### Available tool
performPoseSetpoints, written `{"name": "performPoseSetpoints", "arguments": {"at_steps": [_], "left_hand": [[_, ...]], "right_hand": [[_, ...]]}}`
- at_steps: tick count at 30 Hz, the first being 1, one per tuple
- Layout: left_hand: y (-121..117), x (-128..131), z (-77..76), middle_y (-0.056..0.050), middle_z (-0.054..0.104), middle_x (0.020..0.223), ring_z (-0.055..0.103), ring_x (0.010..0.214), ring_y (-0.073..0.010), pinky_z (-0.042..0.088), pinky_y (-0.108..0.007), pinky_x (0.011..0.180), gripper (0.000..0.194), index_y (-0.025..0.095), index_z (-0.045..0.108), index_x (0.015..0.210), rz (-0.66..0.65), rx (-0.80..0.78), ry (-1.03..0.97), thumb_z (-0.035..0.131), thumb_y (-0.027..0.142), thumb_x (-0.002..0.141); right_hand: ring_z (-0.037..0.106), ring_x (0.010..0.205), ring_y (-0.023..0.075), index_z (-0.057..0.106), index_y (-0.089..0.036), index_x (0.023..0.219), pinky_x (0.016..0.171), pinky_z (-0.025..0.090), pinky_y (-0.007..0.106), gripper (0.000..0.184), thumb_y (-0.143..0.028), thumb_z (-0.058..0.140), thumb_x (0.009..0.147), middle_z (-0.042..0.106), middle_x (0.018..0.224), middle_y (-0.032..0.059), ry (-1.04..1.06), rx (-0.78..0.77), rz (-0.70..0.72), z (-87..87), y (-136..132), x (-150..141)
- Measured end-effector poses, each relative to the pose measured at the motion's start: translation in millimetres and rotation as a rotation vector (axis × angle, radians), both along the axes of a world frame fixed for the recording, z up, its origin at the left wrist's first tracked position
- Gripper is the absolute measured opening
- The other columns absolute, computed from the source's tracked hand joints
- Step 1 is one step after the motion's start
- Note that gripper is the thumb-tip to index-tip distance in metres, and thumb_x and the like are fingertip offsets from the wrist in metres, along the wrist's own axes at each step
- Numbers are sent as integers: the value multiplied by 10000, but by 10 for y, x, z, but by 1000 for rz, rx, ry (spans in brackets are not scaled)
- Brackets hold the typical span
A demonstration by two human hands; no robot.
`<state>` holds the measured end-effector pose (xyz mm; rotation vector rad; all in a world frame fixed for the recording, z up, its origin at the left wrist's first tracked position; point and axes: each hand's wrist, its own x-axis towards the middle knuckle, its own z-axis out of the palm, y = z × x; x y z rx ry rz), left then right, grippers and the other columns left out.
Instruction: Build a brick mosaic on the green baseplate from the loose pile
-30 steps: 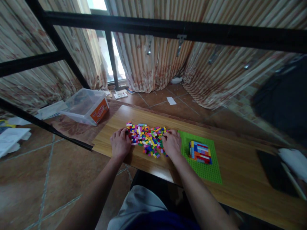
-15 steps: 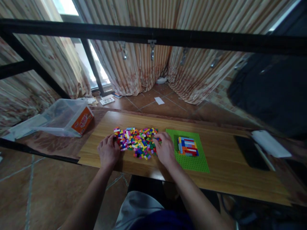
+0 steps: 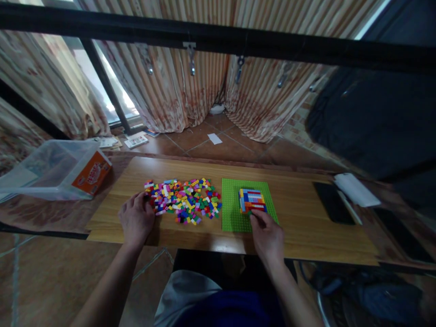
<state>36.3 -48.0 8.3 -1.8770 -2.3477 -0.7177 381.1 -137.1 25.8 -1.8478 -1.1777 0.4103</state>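
Observation:
At the left edge of a pile of small multicoloured toy bricks [image 3: 189,200], my left hand [image 3: 136,219] rests with bent fingers. A dark spot shows between its thumb and index finger; what it is I cannot make out. My right hand [image 3: 267,234] is over the green baseplate [image 3: 231,222], thumb and fingers pinched at the near side of a built block of bricks [image 3: 252,200]. A small brick [image 3: 250,212], seemingly dark green, shows at those fingertips. The block has stripes of red, light blue, white and orange, and its near right corner is partly hidden by my fingers.
A clear plastic tub [image 3: 57,168] with an orange label stands left of the wooden table [image 3: 190,234]. Toward the right end lie a black flat object [image 3: 333,203] and a white object [image 3: 356,188]. A dark metal bar [image 3: 211,34] crosses in front of the curtains.
My right hand has moved from the right side of the brick pile to the block on the baseplate. My left hand stays by the pile's left edge. The whole view has shifted rightward.

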Motion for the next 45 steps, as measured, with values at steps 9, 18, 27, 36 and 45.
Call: {"name": "performPoseSetpoints", "arguments": {"at_steps": [9, 18, 27, 36, 45], "left_hand": [[-5, 29, 40, -166, 610, 1259, 527, 1180, -329, 390, -491, 1027, 414, 138, 598, 1229, 4, -11, 3, 430, 264, 872], [2, 19, -1, -152, 608, 1265, 521, 1189, -310, 367, -463, 1052, 426, 138, 597, 1235, 16, -17, 5, 406, 289, 886], [-1, 27, -7, -142, 595, 1278, 502, 1205, -300, 346, -456, 1067, 426, 158, 590, 1245, 34, -28, -26, 413, 299, 884], [2, 20, -9, -143, 603, 1270, 510, 1193, -298, 351, -440, 1061, 422, 148, 597, 1232, 26, -18, -12, 414, 284, 876], [-7, 40, 13, -120, 606, 1269, 501, 1204, -288, 340, -443, 1067, 403, 174, 594, 1224, 29, -30, -33, 421, 289, 879]], "right_hand": [[665, 829, 215, 725, -187, 905, 780, 501, 360, 304, -412, 524, 868, 738, 948, 90, -178, 60, -8, -46, 157, -70], [668, 928, 211, 728, -192, 945, 860, 502, 369, 299, -379, 504, 884, 730, 1013, 97, -120, 87, 86, -71, 155, -17], [681, 887, 231, 712, -175, 960, 819, 504, 373, 337, -430, 529, 839, 742, 967, 111, 15, 59, -43, -62, 132, 32], [635, 590, 197, 682, -175, 748, 584, 430, 287, 466, -607, 520, 817, 690, 625, 64, 61, -89, -67, -28, 202, 27], [573, 476, 188, 666, -198, 618, 506, 361, 288, 564, -703, 486, 793, 632, 508, 41, -21, -178, -62, -14, 262, 49]]}}
